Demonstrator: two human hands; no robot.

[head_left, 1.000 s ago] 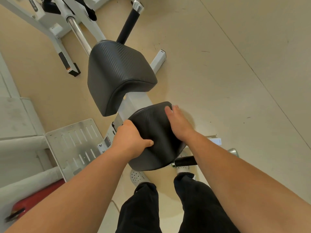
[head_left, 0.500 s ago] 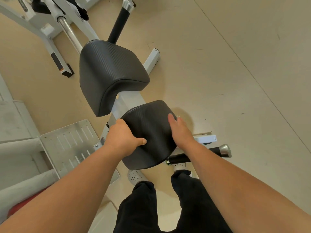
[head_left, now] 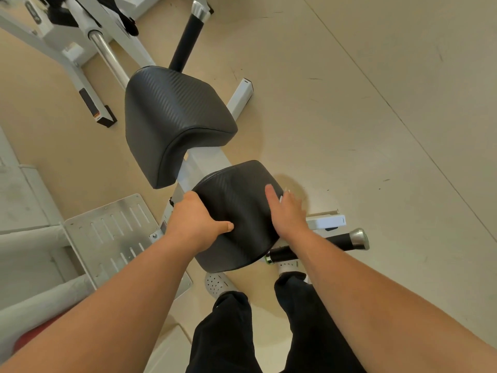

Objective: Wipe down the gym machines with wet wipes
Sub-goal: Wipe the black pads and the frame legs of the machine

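On the near seat pad [head_left: 239,211]: both hands; larger pad [head_left: 172,117] just beyond.
Left hand [head_left: 195,218]: curled round its left edge, thumb on top.
Right hand [head_left: 286,211]: fingers straight, pressing flat (white scrap [head_left: 281,198] beneath, likely the wipe).
Technique: brace left, overlap strokes, cover edges.

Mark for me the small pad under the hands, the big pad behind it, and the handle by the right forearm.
small pad [head_left: 242,208], head view, bare middle of its top.
big pad [head_left: 174,109], head view, centre of its top face.
handle [head_left: 340,241], head view, black grip beside the metal cap.
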